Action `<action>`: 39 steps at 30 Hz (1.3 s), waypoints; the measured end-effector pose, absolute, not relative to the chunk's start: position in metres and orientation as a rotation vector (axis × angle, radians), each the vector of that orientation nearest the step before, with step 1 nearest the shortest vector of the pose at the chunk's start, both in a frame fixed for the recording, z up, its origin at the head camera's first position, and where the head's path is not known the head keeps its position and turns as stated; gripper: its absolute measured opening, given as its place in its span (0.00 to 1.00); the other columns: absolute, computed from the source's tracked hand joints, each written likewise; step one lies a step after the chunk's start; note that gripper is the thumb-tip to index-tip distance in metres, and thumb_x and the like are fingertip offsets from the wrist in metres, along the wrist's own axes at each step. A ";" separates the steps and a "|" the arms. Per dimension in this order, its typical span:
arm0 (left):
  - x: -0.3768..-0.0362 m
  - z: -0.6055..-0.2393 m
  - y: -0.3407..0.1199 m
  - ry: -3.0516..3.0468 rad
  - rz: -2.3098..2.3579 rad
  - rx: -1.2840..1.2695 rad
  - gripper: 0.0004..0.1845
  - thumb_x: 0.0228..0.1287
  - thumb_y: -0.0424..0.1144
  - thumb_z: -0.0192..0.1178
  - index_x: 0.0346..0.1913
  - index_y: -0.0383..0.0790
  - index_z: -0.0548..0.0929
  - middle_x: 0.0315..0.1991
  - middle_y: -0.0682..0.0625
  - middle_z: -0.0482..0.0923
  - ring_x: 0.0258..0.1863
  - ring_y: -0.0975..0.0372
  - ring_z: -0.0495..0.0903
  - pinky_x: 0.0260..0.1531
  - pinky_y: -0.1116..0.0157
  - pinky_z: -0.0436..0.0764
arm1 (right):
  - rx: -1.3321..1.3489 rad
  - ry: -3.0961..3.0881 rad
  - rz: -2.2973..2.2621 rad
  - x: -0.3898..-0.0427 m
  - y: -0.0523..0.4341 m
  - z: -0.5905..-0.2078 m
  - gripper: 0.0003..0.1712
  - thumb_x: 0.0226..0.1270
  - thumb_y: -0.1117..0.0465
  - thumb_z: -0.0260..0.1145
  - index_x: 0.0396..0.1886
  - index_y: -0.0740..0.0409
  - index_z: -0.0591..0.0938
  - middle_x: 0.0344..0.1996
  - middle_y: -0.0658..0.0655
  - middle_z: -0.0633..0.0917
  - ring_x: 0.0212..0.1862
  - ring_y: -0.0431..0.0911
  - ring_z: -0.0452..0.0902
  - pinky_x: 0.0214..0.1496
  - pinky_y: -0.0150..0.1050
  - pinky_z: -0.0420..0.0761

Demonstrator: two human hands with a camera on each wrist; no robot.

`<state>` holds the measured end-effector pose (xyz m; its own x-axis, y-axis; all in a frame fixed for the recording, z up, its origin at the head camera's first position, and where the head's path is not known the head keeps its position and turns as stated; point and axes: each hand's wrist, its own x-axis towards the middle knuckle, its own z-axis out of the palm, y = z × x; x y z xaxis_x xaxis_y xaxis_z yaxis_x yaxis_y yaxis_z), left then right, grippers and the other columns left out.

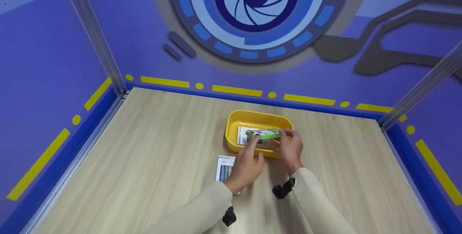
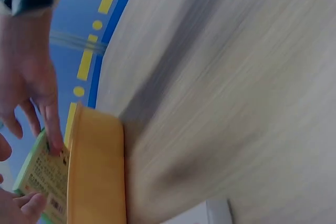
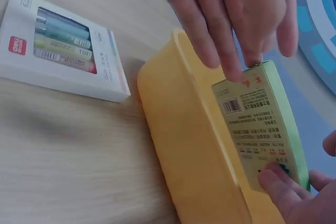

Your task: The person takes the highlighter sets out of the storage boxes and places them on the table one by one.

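A green box (image 1: pixel 265 133) hangs tilted over a yellow tub (image 1: pixel 252 117) in the middle of the table. My right hand (image 1: pixel 290 144) pinches its right end, thumb (image 3: pixel 278 182) on the printed face. My left hand (image 1: pixel 249 156) reaches in with straight fingers, and one fingertip (image 3: pixel 233 69) touches the green box (image 3: pixel 262 119) at its left end. A white box (image 1: pixel 242 136) lies in the tub under the green one. The left wrist view shows the tub wall (image 2: pixel 97 166) and the green box (image 2: pixel 42 174) behind it.
A white pack of coloured pens (image 1: pixel 224 168) lies on the wooden table (image 1: pixel 144 161) just left of my left wrist and close to the tub (image 3: pixel 184 145). Blue walls and metal posts (image 1: pixel 92 31) enclose the table at the back and sides.
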<state>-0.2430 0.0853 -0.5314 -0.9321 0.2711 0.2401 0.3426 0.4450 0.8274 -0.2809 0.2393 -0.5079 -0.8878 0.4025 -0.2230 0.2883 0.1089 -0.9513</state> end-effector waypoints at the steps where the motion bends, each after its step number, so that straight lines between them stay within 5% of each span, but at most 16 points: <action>1: -0.239 -0.531 0.087 -2.602 -1.516 -0.578 0.30 0.71 0.39 0.53 0.74 0.50 0.59 0.76 0.50 0.54 0.73 0.62 0.59 0.68 0.62 0.65 | -0.721 -2.251 1.913 -0.281 0.240 -0.508 0.25 0.75 0.48 0.51 0.63 0.58 0.67 0.59 0.60 0.73 0.60 0.52 0.75 0.64 0.46 0.75; 8: -0.219 -0.535 0.092 -2.562 -1.484 -0.767 0.32 0.72 0.38 0.51 0.75 0.51 0.56 0.78 0.51 0.49 0.72 0.61 0.63 0.66 0.63 0.67 | -0.807 -2.154 1.909 -0.279 0.246 -0.507 0.22 0.74 0.56 0.55 0.62 0.59 0.69 0.61 0.61 0.71 0.56 0.52 0.74 0.62 0.46 0.77; 17: -0.234 -0.534 0.079 -2.486 -1.331 -0.628 0.29 0.65 0.41 0.61 0.68 0.45 0.68 0.68 0.51 0.69 0.68 0.62 0.69 0.65 0.63 0.71 | -0.757 -2.218 1.887 -0.273 0.251 -0.506 0.19 0.74 0.61 0.53 0.63 0.52 0.68 0.67 0.54 0.67 0.57 0.50 0.73 0.60 0.45 0.78; 30: -0.265 -0.516 0.049 -2.922 -1.026 -1.008 0.60 0.47 0.56 0.73 0.77 0.61 0.43 0.79 0.61 0.38 0.78 0.62 0.45 0.74 0.55 0.56 | -0.287 -2.477 1.890 -0.252 0.259 -0.508 0.21 0.72 0.69 0.53 0.63 0.55 0.70 0.70 0.52 0.70 0.65 0.51 0.71 0.67 0.47 0.72; 39: -0.254 -0.515 0.046 -2.999 -0.805 -1.261 0.60 0.46 0.61 0.72 0.77 0.64 0.42 0.79 0.57 0.37 0.78 0.60 0.45 0.74 0.53 0.55 | -0.077 -2.504 1.962 -0.233 0.257 -0.520 0.20 0.69 0.74 0.53 0.58 0.57 0.73 0.68 0.54 0.72 0.48 0.52 0.82 0.38 0.38 0.84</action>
<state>-0.2543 0.0458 -0.5146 -0.6979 0.7161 -0.0076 0.6161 0.6058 0.5035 -0.2333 0.2574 -0.5201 -0.9980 0.0134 -0.0614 0.0628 0.2388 -0.9690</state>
